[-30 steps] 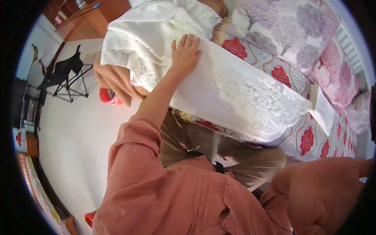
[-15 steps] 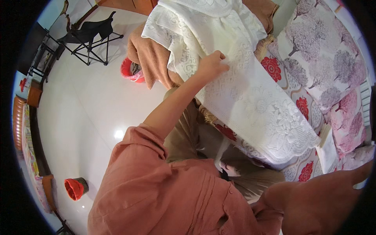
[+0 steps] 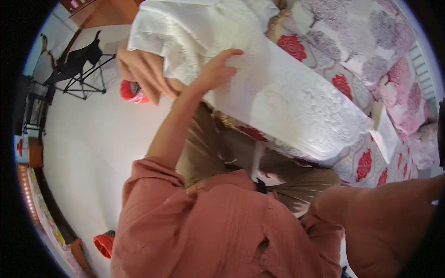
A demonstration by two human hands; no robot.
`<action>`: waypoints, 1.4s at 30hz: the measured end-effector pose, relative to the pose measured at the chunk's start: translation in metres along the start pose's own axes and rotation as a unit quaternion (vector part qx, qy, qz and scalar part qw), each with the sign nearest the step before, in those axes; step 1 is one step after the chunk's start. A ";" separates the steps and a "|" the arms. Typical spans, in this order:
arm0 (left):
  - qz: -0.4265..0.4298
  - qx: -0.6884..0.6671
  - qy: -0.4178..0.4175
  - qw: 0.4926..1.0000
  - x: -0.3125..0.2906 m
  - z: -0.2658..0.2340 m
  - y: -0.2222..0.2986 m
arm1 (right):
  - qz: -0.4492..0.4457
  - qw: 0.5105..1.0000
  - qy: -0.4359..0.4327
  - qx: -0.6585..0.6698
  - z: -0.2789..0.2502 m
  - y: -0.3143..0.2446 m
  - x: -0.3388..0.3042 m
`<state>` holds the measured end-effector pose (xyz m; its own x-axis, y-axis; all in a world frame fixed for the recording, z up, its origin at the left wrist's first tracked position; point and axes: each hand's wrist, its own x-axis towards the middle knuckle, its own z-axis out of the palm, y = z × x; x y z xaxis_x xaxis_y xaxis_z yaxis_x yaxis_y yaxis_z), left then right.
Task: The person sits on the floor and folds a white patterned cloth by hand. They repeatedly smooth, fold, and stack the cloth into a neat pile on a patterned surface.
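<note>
White lace cloth [image 3: 287, 102] lies under the left hand [image 3: 215, 74] and spreads out to its right, over a cover with red flowers [image 3: 365, 164]; the left hand is loose, with its thumb and a finger apart, and I cannot tell if it presses on the cloth; the right hand is out of sight, so I cannot tell its state, though the right arm [image 3: 389, 222] is up at the side; the cloth is bunched around and past the left hand, so a hard push there could make creases; a fingertip could catch in the lace and tug it crooked; the near edge is close to the legs [image 3: 208, 143], so a pull back could make it slip down; the flowered cover could wrinkle too, as it looks soft; well to the right of the left hand are a big pillow with trees [image 3: 357, 41] and a pink pillow [image 3: 403, 88]; just left of that hand hangs a brown blanket [image 3: 143, 69]; farther left, a black folding chair [image 3: 81, 60] stands on the pale, shiny floor [image 3: 88, 153].
</note>
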<state>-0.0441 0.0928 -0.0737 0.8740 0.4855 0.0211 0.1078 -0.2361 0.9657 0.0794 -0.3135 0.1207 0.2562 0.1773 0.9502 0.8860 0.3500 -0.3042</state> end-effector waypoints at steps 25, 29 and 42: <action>0.184 -0.003 -0.275 0.944 0.105 0.389 0.210 | 0.486 0.684 0.375 0.395 -0.158 0.191 -0.192; 0.248 0.153 -0.168 0.942 0.151 0.365 0.099 | 0.574 0.655 0.414 0.266 -0.218 0.212 -0.221; 0.212 0.282 0.101 0.930 0.152 0.302 -0.007 | 0.440 0.758 -0.133 -0.463 -0.223 0.349 -0.171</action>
<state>0.2309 -0.0861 -0.1552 0.7933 0.3829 0.4733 0.0548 -0.8192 0.5709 0.4312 -0.4267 -0.1332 0.9276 0.1894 0.3221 0.3399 -0.7859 -0.5165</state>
